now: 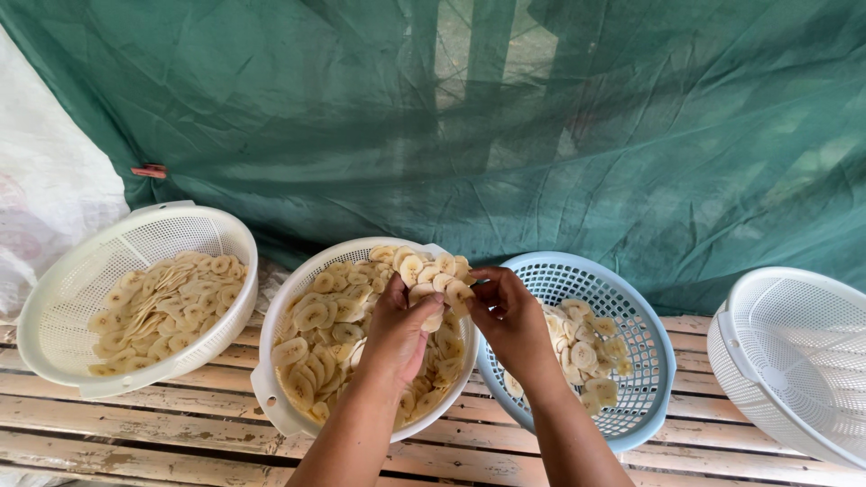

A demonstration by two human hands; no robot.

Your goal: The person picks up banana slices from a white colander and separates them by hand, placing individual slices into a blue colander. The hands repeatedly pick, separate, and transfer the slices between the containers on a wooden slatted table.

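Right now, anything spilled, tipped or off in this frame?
No spills. Slices sit inside the baskets. Only the far-right white basket is tilted on its side, with no slices visible. Left hand and right hand hold banana slices.

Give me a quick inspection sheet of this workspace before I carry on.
Surface: slatted wooden bench, weathered, baskets set in a row.
Job's things: middle white basket full of pale banana slices; both hands pinch one slice above it.
Clutter: left white basket part filled with slices; blue basket holding a few; right white basket, no slices seen.
Grippers: left hand and right hand touching the same slice.
Cables: nothing seen.
Surroundings: green netting behind; white sacking at left.
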